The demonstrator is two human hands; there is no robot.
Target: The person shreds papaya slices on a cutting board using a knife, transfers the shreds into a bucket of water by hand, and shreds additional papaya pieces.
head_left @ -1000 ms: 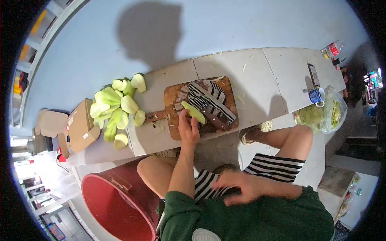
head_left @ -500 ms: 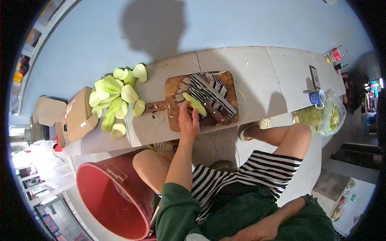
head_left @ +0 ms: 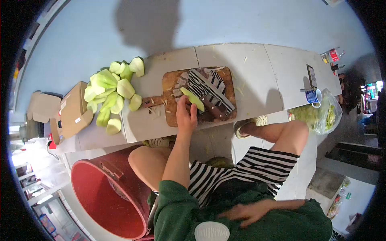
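Observation:
My left hand (head_left: pixel 187 116) holds a pale green vegetable wedge (head_left: pixel 193 99) at the near left part of the wooden cutting board (head_left: pixel 171 80). Beside the wedge, a knife with a dark riveted handle (head_left: pixel 215 107) lies on a black-and-white striped cloth (head_left: pixel 205 86) on the board. My right hand (head_left: pixel 245 213) rests against the green shirt near the belly, fingers apart and slightly blurred, holding nothing. Left of the board is a pile of peeled green wedges (head_left: pixel 106 80).
An open cardboard box (head_left: pixel 76 112) sits at the left end of the counter (head_left: pixel 257 88). Below it stands a red bin (head_left: pixel 108 197). To the right are a phone (head_left: pixel 312 76), a blue mug (head_left: pixel 313 96), a bottle (head_left: pixel 333 55) and a plastic bag of greens (head_left: pixel 327 114).
My right hand has moved from over the striped shorts down to the shirt. My left hand keeps its hold on the wedge. The camera view has shifted slightly.

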